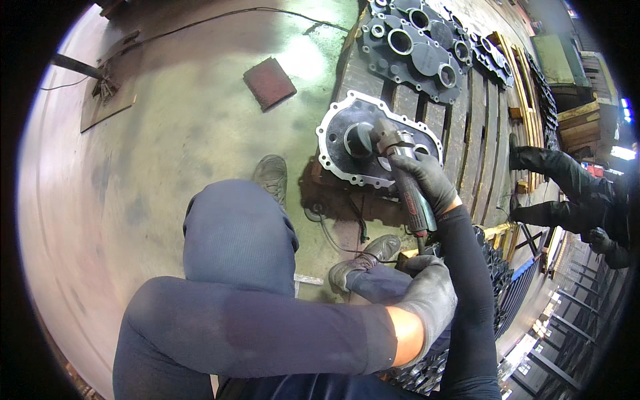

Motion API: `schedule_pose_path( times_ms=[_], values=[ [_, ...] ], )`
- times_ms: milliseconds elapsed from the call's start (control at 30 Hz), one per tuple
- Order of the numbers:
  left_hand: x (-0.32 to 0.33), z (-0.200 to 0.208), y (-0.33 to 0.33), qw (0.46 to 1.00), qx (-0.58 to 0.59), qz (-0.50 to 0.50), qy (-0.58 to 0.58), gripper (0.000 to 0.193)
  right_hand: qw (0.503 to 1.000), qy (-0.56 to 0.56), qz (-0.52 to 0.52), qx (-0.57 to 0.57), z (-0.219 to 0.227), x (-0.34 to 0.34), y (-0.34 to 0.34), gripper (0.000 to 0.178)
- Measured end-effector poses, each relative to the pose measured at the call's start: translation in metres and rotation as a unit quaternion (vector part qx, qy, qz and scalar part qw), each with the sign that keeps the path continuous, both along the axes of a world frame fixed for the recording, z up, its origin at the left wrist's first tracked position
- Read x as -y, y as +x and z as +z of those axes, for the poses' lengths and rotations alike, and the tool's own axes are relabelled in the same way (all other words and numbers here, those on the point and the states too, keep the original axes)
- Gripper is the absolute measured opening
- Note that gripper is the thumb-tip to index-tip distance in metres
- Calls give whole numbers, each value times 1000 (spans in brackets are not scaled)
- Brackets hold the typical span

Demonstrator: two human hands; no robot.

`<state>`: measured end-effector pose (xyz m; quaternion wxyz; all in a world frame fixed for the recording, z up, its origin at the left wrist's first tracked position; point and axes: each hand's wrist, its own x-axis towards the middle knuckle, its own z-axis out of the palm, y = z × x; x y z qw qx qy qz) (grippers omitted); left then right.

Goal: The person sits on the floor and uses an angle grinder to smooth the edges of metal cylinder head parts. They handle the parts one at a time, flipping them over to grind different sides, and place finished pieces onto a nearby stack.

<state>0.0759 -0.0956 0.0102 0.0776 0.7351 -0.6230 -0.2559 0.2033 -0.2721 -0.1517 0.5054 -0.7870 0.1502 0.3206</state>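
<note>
Dark sleeve (267,327) lowest, ending in the left hand (430,293), whose fingers curl by the power cord (421,245), grip unclear. Right hand (430,181), nearer, wraps the grinder (411,193); its body slants up-left, head over the metal cover (341,120) on the pallet (405,100), other covers (427,60) beyond.

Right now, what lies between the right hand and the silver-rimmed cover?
The head view shows the power tool, metal head foremost, between the right hand and the cover.
</note>
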Motion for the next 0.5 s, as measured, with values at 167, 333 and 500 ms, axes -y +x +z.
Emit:
schedule_pose_path(
  times_ms=[167, 333, 500],
  values=[
    [-1, 0, -2, 1000, -4, 21, 7, 27, 999, -26, 40, 14, -13, 0, 7, 50],
    [-6, -6, -3, 999, -18, 32, -33, 25, 996, -52, 67, 21, -2, -27, 14, 53],
    [-2, -7, 2, 998, -57, -10, -25, 39, 976, -128, 158, 82, -1, -35, 16, 50]
  ],
)
